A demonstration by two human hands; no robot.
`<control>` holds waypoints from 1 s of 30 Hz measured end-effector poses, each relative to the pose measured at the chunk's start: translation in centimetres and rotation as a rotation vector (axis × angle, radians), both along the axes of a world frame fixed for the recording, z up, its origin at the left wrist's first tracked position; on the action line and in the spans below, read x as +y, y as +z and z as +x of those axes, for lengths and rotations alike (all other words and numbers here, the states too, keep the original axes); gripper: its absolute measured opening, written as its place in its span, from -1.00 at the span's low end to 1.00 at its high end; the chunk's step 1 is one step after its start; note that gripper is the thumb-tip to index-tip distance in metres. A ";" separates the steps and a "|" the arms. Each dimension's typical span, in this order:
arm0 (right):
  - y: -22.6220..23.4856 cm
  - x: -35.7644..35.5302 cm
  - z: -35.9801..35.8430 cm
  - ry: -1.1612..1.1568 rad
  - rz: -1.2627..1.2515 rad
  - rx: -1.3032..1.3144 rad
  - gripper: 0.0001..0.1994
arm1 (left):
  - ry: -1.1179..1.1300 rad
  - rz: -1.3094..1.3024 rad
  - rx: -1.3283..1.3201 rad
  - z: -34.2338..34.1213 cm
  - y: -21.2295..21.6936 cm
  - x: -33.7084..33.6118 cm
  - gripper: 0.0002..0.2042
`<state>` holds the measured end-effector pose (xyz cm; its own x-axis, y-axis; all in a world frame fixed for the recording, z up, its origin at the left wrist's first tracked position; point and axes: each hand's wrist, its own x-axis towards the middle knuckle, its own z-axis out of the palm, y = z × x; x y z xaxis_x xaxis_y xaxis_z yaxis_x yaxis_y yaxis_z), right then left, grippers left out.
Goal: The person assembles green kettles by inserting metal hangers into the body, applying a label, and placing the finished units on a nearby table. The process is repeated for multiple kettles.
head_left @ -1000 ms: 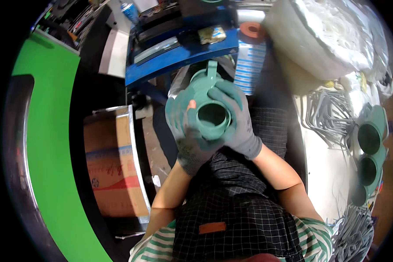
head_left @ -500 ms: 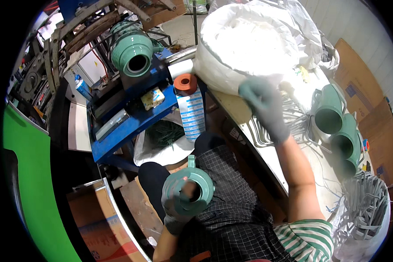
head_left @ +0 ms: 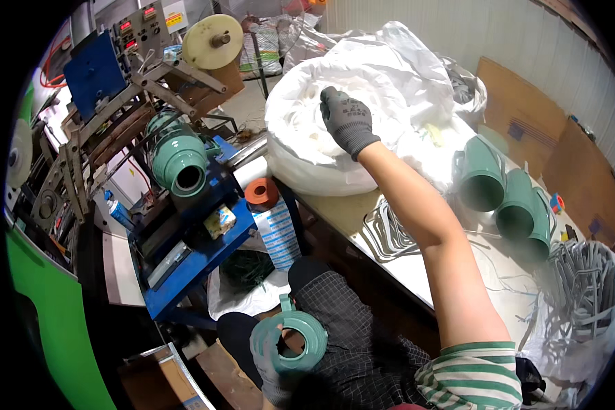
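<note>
L hand (head_left: 270,362) grips green vessel (head_left: 313,335) at lap (head_left: 342,314), front-L of white sack (head_left: 321,174). R hand (head_left: 346,119) over sack's mouth, curled; can't tell if holding anything. Risk: attn. on sack, one-handed grip slackens, smooth vessel prob. slips & drops.

A wide fisheye camera, worn on the person's head, is looking downward and ahead from above the lap (head_left: 338,318). It is facing the left hand (head_left: 272,369) close below and the right hand (head_left: 346,119) farther ahead, while also taking in the blue bench (head_left: 199,269) beyond the left hand.
</note>
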<state>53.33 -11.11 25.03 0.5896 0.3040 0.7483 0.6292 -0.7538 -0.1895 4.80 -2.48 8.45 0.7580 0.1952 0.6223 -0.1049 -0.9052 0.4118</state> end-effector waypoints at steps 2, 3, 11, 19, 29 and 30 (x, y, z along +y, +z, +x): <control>1.1 -1.0 -3.7 0.200 0.139 0.044 -0.75 | 0.019 0.067 -0.023 0.3 0.2 0.4 -0.36; 1.3 -1.3 -6.5 0.312 0.205 0.064 -0.75 | 0.015 0.027 -0.065 0.4 -0.1 0.5 -0.27; -11.5 -2.4 -29.6 1.222 -0.293 0.148 -0.76 | 0.147 0.188 -0.113 0.2 -0.6 0.2 -0.08; -14.7 -1.6 -29.8 1.452 -0.114 0.066 -0.56 | 0.129 0.108 0.127 -1.1 1.8 1.4 -0.63; -17.4 -0.9 -31.6 1.342 -0.244 0.081 -0.54 | 0.160 0.351 0.300 -1.5 4.8 1.0 -0.60; -17.7 -0.6 -32.3 1.339 -0.163 0.021 -0.56 | 0.256 0.265 0.254 -1.9 4.9 0.5 -0.50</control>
